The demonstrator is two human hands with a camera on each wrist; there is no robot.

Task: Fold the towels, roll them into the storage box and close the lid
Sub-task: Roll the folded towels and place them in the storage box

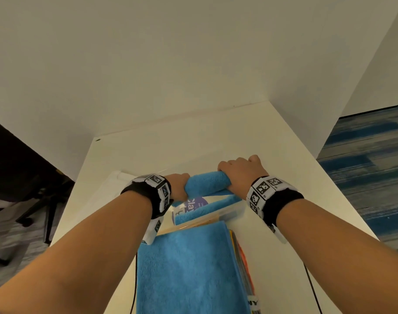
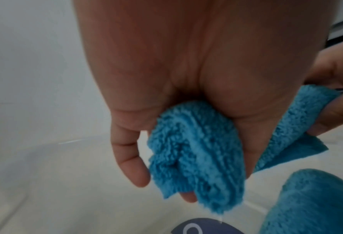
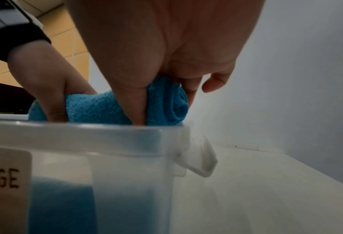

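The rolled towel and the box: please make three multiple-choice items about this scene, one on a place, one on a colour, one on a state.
1. Where is the rolled towel?
A. at the open top of the clear box
B. on the floor
C. on the flat towel

2. What colour is the flat towel near the person?
A. white
B. blue
C. red

3. How is the rolled towel held?
A. by no hand
B. by one hand only
C. the left hand and the right hand each grip one end

Answers: 1 A, the right wrist view shows it at the box rim. 2 B, the head view shows blue cloth. 3 C, fingers curl round both ends.
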